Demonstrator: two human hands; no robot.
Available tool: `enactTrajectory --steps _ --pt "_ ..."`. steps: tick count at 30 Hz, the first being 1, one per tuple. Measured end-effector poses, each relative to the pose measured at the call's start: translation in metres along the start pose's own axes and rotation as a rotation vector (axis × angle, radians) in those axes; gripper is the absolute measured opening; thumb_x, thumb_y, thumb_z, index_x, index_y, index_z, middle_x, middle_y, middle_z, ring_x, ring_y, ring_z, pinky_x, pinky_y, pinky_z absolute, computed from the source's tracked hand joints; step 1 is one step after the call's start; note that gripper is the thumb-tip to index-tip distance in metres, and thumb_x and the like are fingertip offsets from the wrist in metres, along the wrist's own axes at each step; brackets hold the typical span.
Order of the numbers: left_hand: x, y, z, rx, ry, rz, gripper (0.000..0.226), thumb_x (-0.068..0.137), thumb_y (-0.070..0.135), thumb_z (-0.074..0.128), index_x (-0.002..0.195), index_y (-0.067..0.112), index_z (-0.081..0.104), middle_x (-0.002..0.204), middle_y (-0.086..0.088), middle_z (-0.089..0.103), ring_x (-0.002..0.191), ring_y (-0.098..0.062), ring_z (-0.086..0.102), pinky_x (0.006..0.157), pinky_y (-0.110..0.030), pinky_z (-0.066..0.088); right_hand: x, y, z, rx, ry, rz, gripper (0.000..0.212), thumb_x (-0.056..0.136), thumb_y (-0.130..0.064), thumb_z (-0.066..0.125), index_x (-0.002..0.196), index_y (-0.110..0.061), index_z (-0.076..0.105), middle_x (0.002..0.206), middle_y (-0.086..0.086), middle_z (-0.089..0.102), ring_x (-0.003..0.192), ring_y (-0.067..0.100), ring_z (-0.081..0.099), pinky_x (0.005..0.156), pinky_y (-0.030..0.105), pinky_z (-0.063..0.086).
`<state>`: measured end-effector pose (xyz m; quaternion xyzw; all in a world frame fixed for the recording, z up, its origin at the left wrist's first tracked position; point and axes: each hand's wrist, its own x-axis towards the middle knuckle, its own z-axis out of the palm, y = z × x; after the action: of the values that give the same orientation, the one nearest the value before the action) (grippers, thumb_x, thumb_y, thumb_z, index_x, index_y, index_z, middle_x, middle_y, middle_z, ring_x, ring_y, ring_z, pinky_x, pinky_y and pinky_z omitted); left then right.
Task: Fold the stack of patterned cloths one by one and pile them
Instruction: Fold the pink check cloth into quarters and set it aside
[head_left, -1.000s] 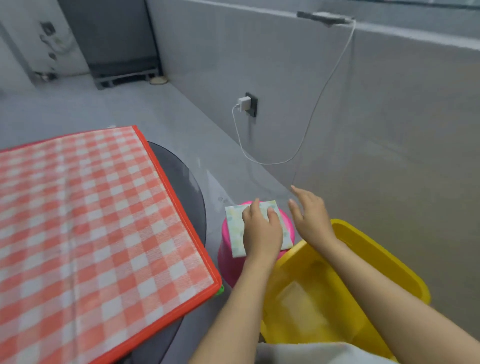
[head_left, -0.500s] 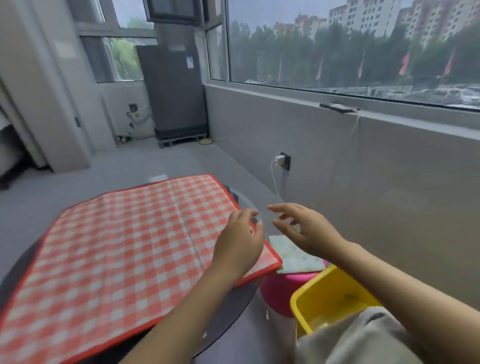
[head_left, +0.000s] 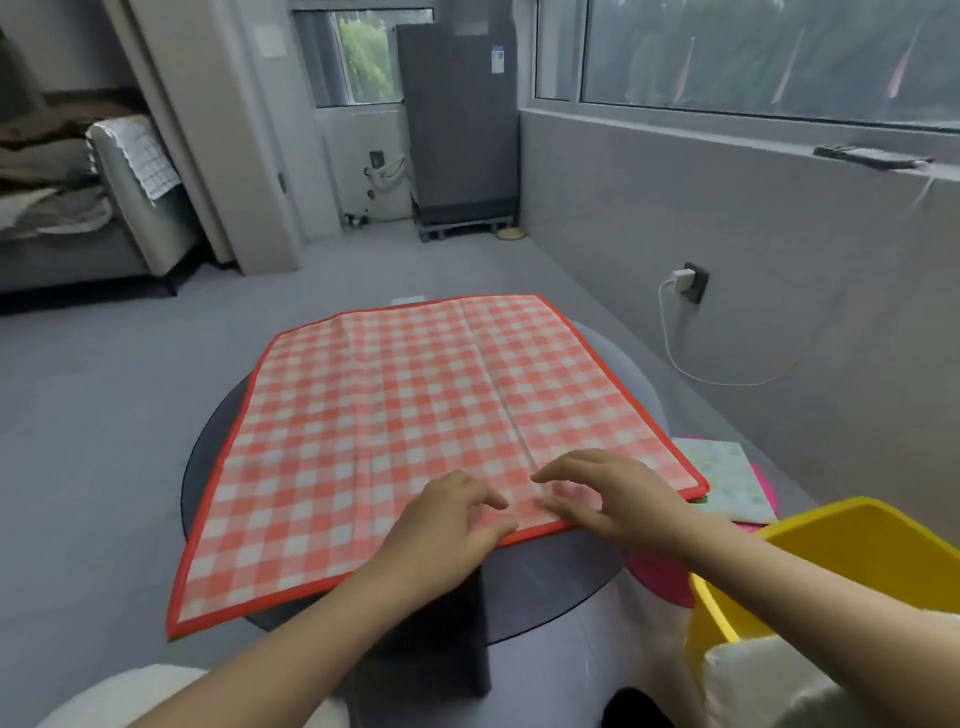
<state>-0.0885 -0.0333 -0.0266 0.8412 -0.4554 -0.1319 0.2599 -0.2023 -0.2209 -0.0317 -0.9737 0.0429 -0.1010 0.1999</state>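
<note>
Both hands hover loose-fingered over the near edge of the red-checked mat (head_left: 415, 415), left hand (head_left: 447, 525) and right hand (head_left: 618, 499) grasping nothing; the folded patterned cloth (head_left: 727, 478) lies on the pink stool (head_left: 660, 577), beside the yellow bin (head_left: 852, 545).

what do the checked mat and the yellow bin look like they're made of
Checked mat: looks like thin coated or woven fabric with a stitched red binding; it lies flat and keeps sharp fold creases. Yellow bin: probably moulded plastic, with smooth, evenly coloured, slightly glossy walls.

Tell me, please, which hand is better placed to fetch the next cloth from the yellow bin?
Probably the right hand: the yellow bin sits on its side; the left hand is farther away.
</note>
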Motion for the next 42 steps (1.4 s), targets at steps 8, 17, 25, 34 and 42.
enactTrajectory --steps 8,17,25,34,42 --pt "-0.002 -0.024 0.005 -0.002 -0.022 0.039 0.031 0.080 0.045 0.069 0.110 0.038 0.068 0.118 0.024 0.053 0.114 0.006 0.039 0.099 -0.015 0.029 0.003 0.008 0.011 -0.010 -0.119 -0.081 0.043 0.079 -0.067 0.045 0.104 -0.040 0.068 0.111 -0.017 0.061 0.104 0.000 0.047 0.085 0.010 0.032" --pt "0.002 -0.020 -0.005 -0.067 -0.009 -0.021 0.012 0.081 0.035 0.071 0.090 0.030 0.077 0.106 0.023 0.061 0.093 0.012 0.047 0.079 0.002 0.030 0.019 0.007 0.001 0.182 -0.205 0.073 0.019 0.077 -0.043 0.069 0.091 -0.032 0.074 0.102 -0.026 0.058 0.098 -0.006 0.049 0.078 0.003 0.036" --pt "0.003 -0.013 -0.036 0.075 -0.035 -0.129 0.014 0.089 0.039 0.060 0.080 0.031 0.068 0.081 0.016 0.066 0.079 -0.002 0.059 0.074 -0.022 0.048 0.025 -0.016 -0.009 0.098 -0.027 0.171 0.010 0.087 -0.033 0.061 0.083 -0.027 0.067 0.074 -0.016 0.063 0.073 0.005 0.060 0.069 0.022 0.049" --pt "0.006 0.010 -0.099 0.012 -0.133 -0.083 0.018 0.088 0.039 0.061 0.074 0.029 0.065 0.062 0.014 0.061 0.054 0.000 0.052 0.052 -0.017 0.035 0.033 -0.046 -0.063 0.004 -0.119 0.117 0.018 0.089 -0.033 0.058 0.071 -0.035 0.053 0.057 -0.011 0.062 0.051 0.002 0.058 0.050 0.013 0.038" --pt "0.052 -0.003 -0.113 0.184 0.105 -0.027 0.014 0.090 0.037 0.059 0.081 0.030 0.066 0.073 0.015 0.060 0.073 -0.008 0.057 0.063 -0.026 0.043 0.078 -0.033 -0.067 -0.159 0.063 0.125 0.008 0.092 -0.036 0.051 0.086 -0.032 0.054 0.067 -0.016 0.053 0.063 0.005 0.050 0.054 0.023 0.034"
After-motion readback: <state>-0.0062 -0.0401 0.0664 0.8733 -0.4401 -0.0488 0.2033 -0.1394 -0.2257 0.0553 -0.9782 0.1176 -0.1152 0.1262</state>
